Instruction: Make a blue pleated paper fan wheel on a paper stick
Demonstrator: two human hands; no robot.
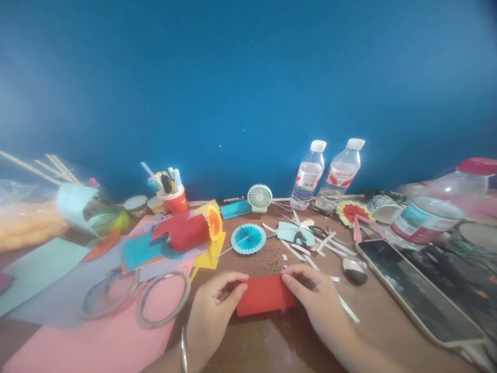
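Note:
A folded piece of red paper lies on the brown table right in front of me. My left hand pinches its left edge with thumb and fingers closed on it. My right hand presses and grips its upper right corner with the fingertips. A silver bangle sits on my left wrist. Just beyond the paper lie a blue paper fan rosette on a stick and black-handled scissors.
Two tape rings lie on pink and grey sheets at left. A red cup of pens, a small white fan, two water bottles, white paper strips, a phone and a large jar crowd the table before the blue wall.

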